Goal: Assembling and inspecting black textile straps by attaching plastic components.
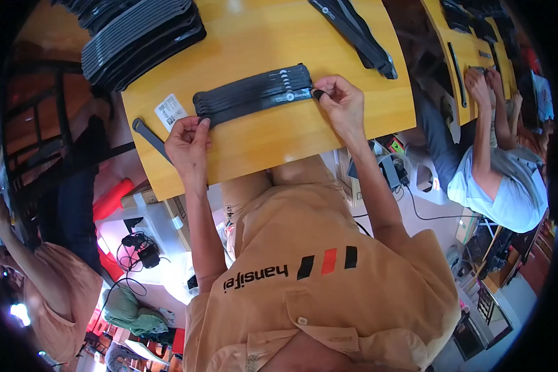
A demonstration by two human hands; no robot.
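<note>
A fanned stack of flat black straps (248, 90) with white print near the right end lies across the yellow table (254, 152) before me. My left hand (189, 146) pinches the near left corner of the nearest strap between thumb and fingers. At the other end, my right hand (344, 108) has its thumb and fingertips closed on the strap's right tip. Something small and black shows at that thumb; whether it is strap or a thumb cover I cannot make out. A white printed label (170, 111) lies just beyond my left hand, and a single dark strap (150, 139) is left of it.
A tall pile of black straps (142, 43) stands at the far left of the table. More loose straps (356, 34) lie at the far right. A person in a light shirt (502, 180) works at another table on the right; another person (62, 291) is at the left.
</note>
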